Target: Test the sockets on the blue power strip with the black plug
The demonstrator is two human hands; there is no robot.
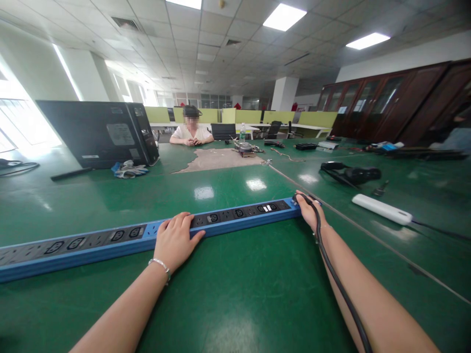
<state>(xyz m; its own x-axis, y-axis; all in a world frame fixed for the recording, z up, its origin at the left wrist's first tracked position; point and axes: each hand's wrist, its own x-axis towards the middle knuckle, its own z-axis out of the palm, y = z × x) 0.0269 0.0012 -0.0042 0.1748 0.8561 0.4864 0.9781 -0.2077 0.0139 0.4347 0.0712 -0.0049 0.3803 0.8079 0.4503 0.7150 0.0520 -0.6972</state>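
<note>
A long blue power strip (224, 228) with black sockets lies across the green table, from the left edge to right of centre. Across its middle rests my left hand (175, 239), fingers over the top face and thumb along the near side. At the strip's right end, my right hand (311, 211) is closed on the black cable (326, 250) where it meets the strip. The cable runs back along my right forearm to the bottom edge.
A black computer case (106, 132) and gloves (128, 169) stand at the back left. A person (191, 130) sits across the table. To the right lie a white power strip (382, 208), a black headset-like object (349, 174) and a small dark part (380, 188).
</note>
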